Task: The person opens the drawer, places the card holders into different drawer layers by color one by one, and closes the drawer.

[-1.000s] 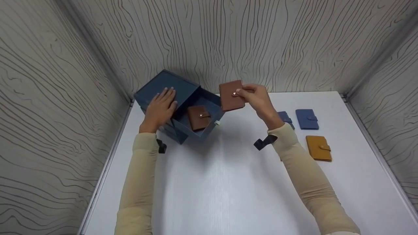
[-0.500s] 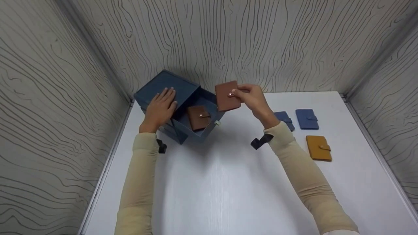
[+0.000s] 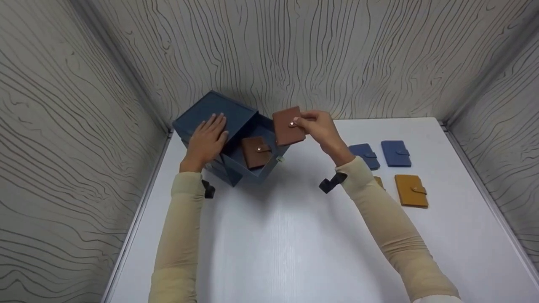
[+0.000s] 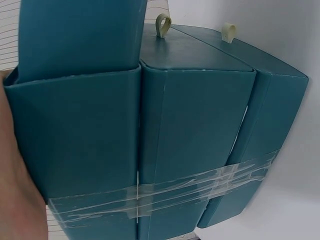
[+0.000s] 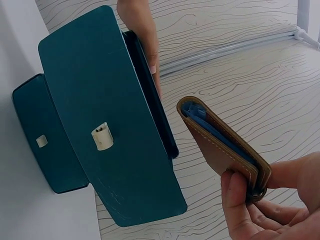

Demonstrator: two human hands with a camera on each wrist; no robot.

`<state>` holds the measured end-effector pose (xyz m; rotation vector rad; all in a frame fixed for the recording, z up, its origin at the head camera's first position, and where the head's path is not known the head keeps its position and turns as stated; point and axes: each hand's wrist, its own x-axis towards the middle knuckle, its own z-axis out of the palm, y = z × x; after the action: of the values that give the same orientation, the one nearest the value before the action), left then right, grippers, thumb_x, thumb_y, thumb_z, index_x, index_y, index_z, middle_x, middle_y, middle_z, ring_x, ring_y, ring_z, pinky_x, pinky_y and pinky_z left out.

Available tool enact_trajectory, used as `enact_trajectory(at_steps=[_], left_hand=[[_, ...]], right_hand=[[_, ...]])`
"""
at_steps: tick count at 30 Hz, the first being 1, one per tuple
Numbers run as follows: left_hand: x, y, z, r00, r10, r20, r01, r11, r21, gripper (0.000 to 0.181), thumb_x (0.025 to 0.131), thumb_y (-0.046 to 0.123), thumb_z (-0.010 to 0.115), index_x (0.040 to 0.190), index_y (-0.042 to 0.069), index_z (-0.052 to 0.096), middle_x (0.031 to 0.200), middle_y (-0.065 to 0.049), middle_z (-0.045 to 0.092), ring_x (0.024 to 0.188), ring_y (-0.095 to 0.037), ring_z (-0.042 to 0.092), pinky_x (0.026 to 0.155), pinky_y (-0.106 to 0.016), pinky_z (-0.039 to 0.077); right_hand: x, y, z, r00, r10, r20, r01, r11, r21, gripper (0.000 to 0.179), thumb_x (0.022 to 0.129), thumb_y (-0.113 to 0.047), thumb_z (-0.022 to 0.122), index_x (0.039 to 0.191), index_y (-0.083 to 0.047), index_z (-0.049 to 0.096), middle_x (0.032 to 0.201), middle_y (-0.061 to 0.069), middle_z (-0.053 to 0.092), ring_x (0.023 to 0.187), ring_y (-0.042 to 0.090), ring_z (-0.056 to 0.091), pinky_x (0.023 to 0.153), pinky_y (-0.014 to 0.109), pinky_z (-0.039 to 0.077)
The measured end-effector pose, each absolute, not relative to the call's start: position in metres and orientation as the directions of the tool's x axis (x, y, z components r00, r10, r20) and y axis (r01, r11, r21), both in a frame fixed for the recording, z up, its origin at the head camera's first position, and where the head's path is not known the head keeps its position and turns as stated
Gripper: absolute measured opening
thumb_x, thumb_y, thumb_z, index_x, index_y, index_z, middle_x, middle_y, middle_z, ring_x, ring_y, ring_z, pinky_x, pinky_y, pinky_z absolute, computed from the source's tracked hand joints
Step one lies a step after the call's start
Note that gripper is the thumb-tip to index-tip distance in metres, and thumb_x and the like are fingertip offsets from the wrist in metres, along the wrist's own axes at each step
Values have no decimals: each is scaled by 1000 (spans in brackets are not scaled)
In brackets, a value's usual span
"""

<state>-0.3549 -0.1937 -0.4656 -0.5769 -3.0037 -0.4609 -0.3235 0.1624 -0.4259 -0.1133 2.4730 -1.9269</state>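
Observation:
My left hand (image 3: 207, 139) lies with straight fingers on top of a dark teal drawer box (image 3: 214, 107). The box's upper drawer (image 3: 269, 126) is pulled out toward the right, and a brown snap wallet (image 3: 254, 153) lies inside it. Just above the drawer's right corner, my right hand (image 3: 323, 130) pinches a second brown wallet (image 3: 286, 126) by its snap edge, between thumb and fingers. In the right wrist view that held wallet (image 5: 220, 142) is tilted, with bluish sleeves showing between its covers, apart from the drawer front (image 5: 107, 115).
Two blue wallets, one nearer (image 3: 364, 155) and one farther right (image 3: 396, 153), lie on the white table (image 3: 286, 252). A mustard wallet (image 3: 410, 190) lies in front of them; another is mostly hidden by the right sleeve. Clear tape (image 4: 175, 192) wraps the stacked box units. Wood-patterned walls (image 3: 269, 54) enclose the table.
My right hand has moved left with the brown wallet, bringing it over the drawer's right edge. The left hand and the box stay in place.

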Motion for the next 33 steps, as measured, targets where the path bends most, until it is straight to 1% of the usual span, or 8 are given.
enact_trajectory(at_steps=[3,7,14,16,21,28,33], left_hand=[[-355,-193,-465,-930,354,97,367,886,283,62,117,42,30,171,13,23,179,-5,21,168,-26,14,139,-48,10],[-355,-193,-465,-931,356,83,365,887,282,62,117,43,29,171,13,22,179,-4,19,168,-26,13,139,-47,8],[-355,-193,-465,-929,361,84,370,890,266,62,117,42,29,171,13,22,179,-4,19,168,-26,13,139,-47,9],[-355,-193,-465,-928,361,88,371,890,266,62,117,43,29,171,13,22,179,-4,19,168,-26,14,139,-47,9],[-355,-193,-465,-929,359,93,371,887,274,62,117,42,29,171,13,23,179,-4,20,168,-26,14,139,-48,10],[-355,-193,-466,-929,356,107,371,888,271,62,117,42,30,171,13,24,179,-4,21,168,-26,15,139,-48,11],[-355,-193,-466,-929,357,97,370,889,271,61,117,41,30,171,13,23,179,-4,20,168,-26,15,139,-48,10]], right_hand=[[-324,160,-427,-998,-57,31,-44,237,-970,40,104,-22,69,135,3,70,124,20,75,96,13,73,86,23,62],[-326,155,-428,-998,-56,15,-28,238,-971,44,103,-22,70,138,4,67,127,20,74,98,14,72,88,26,63],[-330,146,-428,-997,-77,-15,-5,258,-966,47,104,-24,70,142,4,65,131,20,73,104,19,73,97,35,62],[-331,144,-428,-996,-81,-22,0,261,-965,47,105,-25,70,142,3,64,132,20,72,104,19,73,97,36,62],[-332,138,-429,-996,-83,-30,6,276,-961,45,104,-23,70,141,4,66,130,20,73,102,17,73,92,32,62],[-332,130,-431,-996,-86,-21,-7,320,-947,40,103,-24,71,134,3,71,122,18,77,98,14,72,83,24,59],[-331,125,-431,-996,-86,-27,-3,332,-943,43,103,-26,72,136,2,70,123,17,77,100,16,73,81,22,58]])
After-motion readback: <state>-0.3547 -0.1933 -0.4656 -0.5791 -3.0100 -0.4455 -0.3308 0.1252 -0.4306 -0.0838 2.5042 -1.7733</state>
